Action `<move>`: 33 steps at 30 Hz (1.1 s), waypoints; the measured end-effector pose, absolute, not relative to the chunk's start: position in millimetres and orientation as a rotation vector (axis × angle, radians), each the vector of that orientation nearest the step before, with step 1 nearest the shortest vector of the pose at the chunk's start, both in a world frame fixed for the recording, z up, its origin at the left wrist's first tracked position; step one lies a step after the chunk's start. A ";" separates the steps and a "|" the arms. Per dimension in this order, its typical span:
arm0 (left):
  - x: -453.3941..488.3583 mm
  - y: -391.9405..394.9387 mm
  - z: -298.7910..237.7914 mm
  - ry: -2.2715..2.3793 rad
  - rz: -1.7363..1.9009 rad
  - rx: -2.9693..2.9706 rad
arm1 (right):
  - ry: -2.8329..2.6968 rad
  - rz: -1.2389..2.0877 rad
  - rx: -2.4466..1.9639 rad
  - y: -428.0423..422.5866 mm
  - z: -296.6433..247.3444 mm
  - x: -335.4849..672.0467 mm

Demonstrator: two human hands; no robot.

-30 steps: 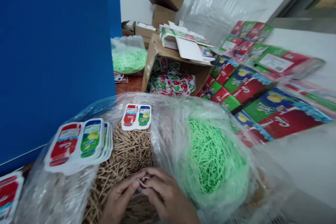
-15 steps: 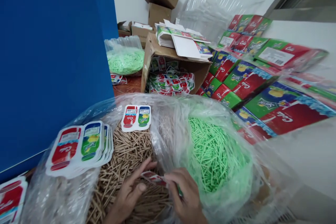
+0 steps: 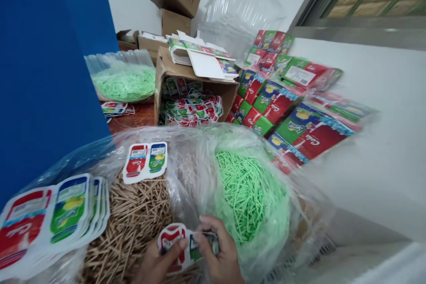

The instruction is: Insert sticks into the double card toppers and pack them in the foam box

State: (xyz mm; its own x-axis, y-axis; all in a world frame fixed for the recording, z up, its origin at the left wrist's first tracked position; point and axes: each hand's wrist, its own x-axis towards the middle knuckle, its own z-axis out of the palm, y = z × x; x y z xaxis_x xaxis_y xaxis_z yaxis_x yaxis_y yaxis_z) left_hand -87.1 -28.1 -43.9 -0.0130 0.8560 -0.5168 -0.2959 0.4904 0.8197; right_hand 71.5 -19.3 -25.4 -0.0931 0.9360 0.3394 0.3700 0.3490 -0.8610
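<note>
Between my two hands is a jar-shaped printed card [image 3: 178, 236], red on its left half and green and blue on its right. My left hand [image 3: 159, 258] pinches the red half with the thumb on top. The fingers and thumb of my right hand [image 3: 219, 253] are closed on the green half. Brown sticks [image 3: 138, 208] lie in a clear plastic bag under and left of the hands. To the right, light green sticks [image 3: 248, 195] fill another clear bag. One matching card [image 3: 145, 163] rests on the far end of the brown sticks.
A fanned stack of cards [image 3: 56, 217] lies at left. Behind the bags, a cardboard box [image 3: 169, 69] on its side holds many cards. Packed Cola and Sprite boxes [image 3: 293, 126] are piled at right. A blue panel [image 3: 43, 75] stands along the left.
The card has turned from nearly edge-on to face up. My left hand, loosely spread before, now grips its red half. The whole view has shifted, with the scene moving left.
</note>
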 end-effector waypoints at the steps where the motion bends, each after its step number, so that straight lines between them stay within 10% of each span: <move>1: -82.9 -25.8 -41.3 1.282 0.989 0.544 | -1.635 0.796 -1.248 -19.2 -27.0 75.0; 8: -63.2 -20.4 -42.2 1.162 0.875 0.649 | -1.595 0.908 -1.326 -9.0 -26.4 97.0; 16: -61.4 -21.9 -60.0 1.314 0.838 0.611 | -2.045 -0.263 -1.751 39.4 -48.5 172.2; 33: -70.2 -27.3 -47.2 1.255 0.858 0.546 | -2.209 -0.405 -1.867 64.6 -59.6 168.3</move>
State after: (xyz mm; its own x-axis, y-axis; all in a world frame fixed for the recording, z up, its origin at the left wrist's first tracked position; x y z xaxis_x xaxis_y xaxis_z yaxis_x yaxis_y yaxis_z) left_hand -70.2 -27.3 -47.2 0.0744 0.8049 -0.5887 -0.2562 0.5860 0.7688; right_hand 168.3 64.6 -59.6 -0.1683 0.9248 0.3412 0.9857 0.1548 0.0667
